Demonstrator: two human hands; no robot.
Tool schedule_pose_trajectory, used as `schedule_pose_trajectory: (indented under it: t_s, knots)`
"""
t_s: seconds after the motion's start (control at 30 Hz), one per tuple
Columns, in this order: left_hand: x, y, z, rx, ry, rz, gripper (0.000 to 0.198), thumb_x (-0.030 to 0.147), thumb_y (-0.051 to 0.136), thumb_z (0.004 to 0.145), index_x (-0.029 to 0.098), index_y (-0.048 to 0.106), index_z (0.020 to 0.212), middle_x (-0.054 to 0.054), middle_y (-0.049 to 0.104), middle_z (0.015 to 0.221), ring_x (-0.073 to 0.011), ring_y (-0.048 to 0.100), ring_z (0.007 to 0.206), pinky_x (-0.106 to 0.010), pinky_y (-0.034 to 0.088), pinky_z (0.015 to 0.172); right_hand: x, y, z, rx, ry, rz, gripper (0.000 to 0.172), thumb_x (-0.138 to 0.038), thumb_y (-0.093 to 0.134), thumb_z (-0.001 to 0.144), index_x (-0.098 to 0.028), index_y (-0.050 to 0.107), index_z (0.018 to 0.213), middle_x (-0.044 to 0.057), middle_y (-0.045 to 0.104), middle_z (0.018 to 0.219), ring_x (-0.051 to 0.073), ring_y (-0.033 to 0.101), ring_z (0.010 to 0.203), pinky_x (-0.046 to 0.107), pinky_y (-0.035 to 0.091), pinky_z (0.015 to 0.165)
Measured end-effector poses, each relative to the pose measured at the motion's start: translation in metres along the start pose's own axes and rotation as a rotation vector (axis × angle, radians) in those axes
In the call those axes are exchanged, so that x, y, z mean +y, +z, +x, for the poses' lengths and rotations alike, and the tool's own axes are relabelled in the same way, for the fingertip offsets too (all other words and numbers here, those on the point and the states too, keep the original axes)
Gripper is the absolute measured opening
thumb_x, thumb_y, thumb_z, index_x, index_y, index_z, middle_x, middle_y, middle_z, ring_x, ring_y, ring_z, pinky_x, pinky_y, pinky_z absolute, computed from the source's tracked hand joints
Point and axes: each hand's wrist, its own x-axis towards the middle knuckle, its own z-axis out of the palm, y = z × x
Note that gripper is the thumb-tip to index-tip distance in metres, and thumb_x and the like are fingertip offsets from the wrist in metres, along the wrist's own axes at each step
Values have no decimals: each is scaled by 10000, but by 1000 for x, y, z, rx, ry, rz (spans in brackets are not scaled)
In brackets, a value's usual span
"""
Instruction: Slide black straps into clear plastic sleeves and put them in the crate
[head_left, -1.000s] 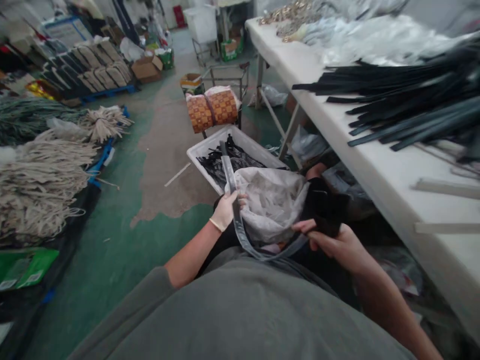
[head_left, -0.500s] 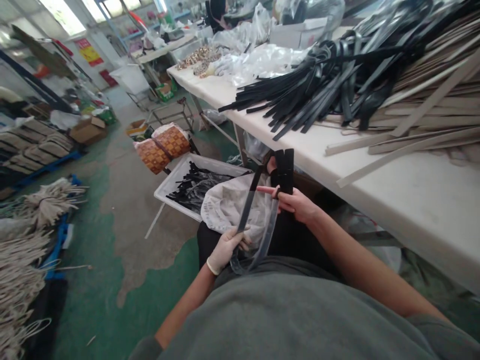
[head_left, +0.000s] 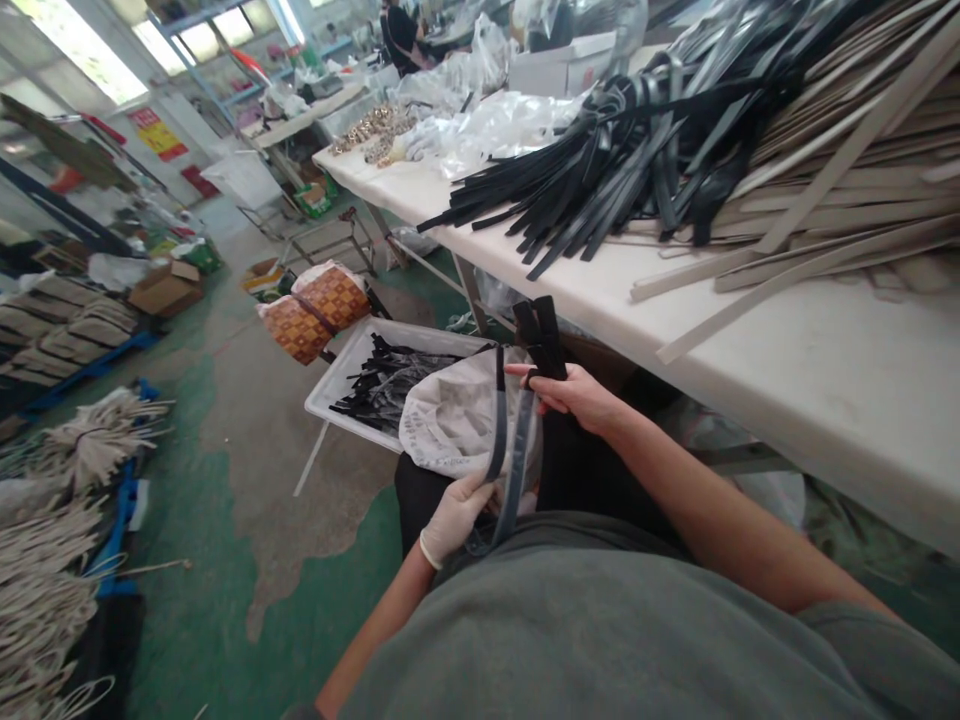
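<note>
Near centre, in front of the grey-green shirt (head_left: 600, 620): 1 dark strap (head_left: 515, 470), bent in a U, loop bottom close to the shirt, 2 arms rising toward the far side; black at the ends, greyer and glossier between.

Left hand (head_left: 454, 515), in a pale glove: pinching 1 arm of the strap between thumb and fingers, free black end upright beyond the grip. Right hand (head_left: 581, 395): fingers curled, pinching the other end together with a small bunch of black pieces (head_left: 541, 335) jutting up above the grip. Right index finger extended left toward the free end; cannot tell whether touching it.

Just beyond the left hand: white sack (head_left: 442, 420), mouth open, partly in front of a white bin (head_left: 341, 372). In the bin: tangle of black strips (head_left: 397, 385). Beyond it: checkered roll (head_left: 307, 315), dark band around the middle.

Right: long white table (head_left: 750, 345), bearing a fan of black straps (head_left: 577, 200) and, farther right, a heap of beige strips (head_left: 825, 200). Far: 1 co-worker (head_left: 399, 40) in dark clothing. Left, on the floor side: pale cord bundles (head_left: 45, 570).
</note>
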Motion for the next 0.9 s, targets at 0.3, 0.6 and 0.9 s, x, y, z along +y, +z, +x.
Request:
schedule_pose_trajectory:
  t_s: [0.3,0.6,0.9]
  knots:
    - [-4,3,-3,-43,53,118,336,412,601,874,212,735,1108,-45,728,1030,-216,633,917,-328,480,888,-6,-7,8,-11,-6,-4,518,-428,740,746,-106,727,1151,-108,304,434,55,252,435,245,484,537]
    - [-7,5,0,16,53,105,391,411,601,868,209,702,1188,-38,719,843,-188,626,734,-322,508,759,2,-6,9,123,16,10,475,-436,788,668,-109,754,1011,-97,374,436,53,274,425,256,490,516]
    - [22,-3,8,0,111,59,406,449,651,829,198,716,1142,-72,713,1138,-265,591,1157,-386,397,1061,-13,6,5,31,-86,-89,368,-457,746,717,-137,781,896,-33,562,532,44,296,410,265,482,509]
